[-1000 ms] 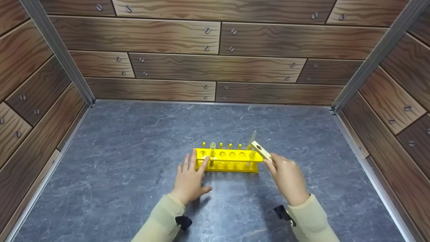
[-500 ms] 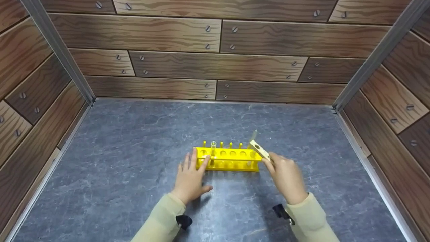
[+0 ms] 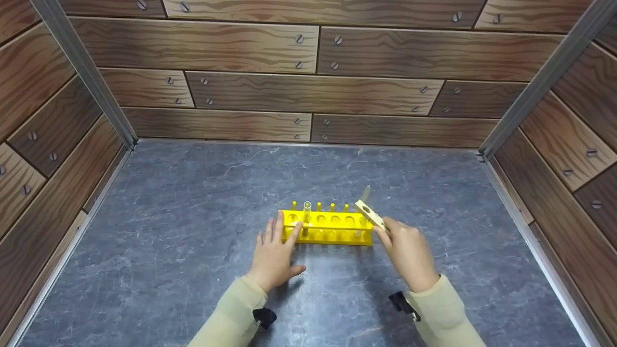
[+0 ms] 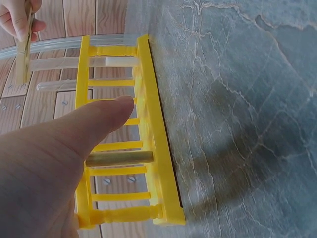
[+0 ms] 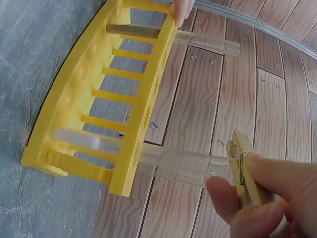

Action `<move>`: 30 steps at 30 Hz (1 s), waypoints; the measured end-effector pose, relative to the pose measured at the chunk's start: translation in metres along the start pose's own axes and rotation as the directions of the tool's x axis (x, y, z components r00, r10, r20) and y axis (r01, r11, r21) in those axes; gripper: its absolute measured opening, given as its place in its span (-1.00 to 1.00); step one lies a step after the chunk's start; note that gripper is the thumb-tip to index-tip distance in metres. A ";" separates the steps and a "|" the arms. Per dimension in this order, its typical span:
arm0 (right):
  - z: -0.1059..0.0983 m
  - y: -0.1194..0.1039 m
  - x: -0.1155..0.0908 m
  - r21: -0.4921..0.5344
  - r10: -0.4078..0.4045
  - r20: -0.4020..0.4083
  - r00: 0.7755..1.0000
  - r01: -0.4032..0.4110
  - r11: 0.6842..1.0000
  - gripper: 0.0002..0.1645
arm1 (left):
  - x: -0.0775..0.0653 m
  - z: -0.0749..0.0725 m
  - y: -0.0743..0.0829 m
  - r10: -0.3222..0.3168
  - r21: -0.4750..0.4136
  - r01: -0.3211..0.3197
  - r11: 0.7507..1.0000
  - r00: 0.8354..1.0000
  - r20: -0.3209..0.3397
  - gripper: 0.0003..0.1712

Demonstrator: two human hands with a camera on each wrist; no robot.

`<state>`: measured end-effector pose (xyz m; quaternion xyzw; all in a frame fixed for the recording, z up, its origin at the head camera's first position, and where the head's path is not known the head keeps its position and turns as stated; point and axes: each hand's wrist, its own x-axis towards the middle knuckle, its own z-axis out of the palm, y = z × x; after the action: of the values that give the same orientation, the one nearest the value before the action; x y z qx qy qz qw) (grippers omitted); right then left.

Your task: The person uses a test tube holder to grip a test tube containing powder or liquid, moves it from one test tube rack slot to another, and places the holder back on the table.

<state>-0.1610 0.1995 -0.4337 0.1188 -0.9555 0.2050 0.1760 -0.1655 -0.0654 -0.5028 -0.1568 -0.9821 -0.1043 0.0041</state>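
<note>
A yellow test tube rack [image 3: 337,228] stands on the grey surface. My left hand [image 3: 271,260] rests on its left end, fingers fairly straight against the frame and thumb held apart. One test tube [image 5: 133,31], with brownish contents, is in a hole near that end. At the right end a test tube with white contents [image 5: 77,139] stands in its hole. Behind it, a clear tube [image 4: 57,86] sits rounded end up. My right hand [image 3: 409,255] holds a wooden test tube clamp [image 3: 370,214] between thumb and fingers. The clamp's tip overlaps the white-filled tube's rim in the right wrist view.
Yellow pegs [image 3: 332,207] rise along the rack's back edge. Wood-print panels [image 3: 241,91] wall the grey marbled surface [image 3: 193,217] at the back and sides, with metal strips [image 3: 82,72] at the corners. A black wrist strap [image 3: 264,318] shows at the left sleeve.
My right hand and the clamp have shifted slightly left across the rack's right end. The left hand has stayed on the rack, and the head view has tilted a little.
</note>
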 end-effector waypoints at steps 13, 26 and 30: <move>0.004 -0.004 0.003 0.004 -0.021 -0.014 1.000 0.021 1.000 -0.80 | 0.000 0.000 0.000 -0.002 -0.002 0.002 1.000 1.000 -0.005 0.14; 0.006 -0.009 0.006 0.006 -0.005 0.023 1.000 0.005 1.000 -0.80 | 0.001 0.002 0.000 0.004 0.020 -0.004 1.000 1.000 -0.015 0.16; 0.008 -0.010 0.007 0.016 -0.013 0.028 1.000 0.012 1.000 -0.81 | 0.000 0.002 0.000 0.007 0.024 -0.006 1.000 1.000 -0.027 0.16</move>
<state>-0.1668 0.1863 -0.4339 0.1290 -0.9554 0.2100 0.1630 -0.1656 -0.0652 -0.5047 -0.1584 -0.9826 -0.0948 0.0194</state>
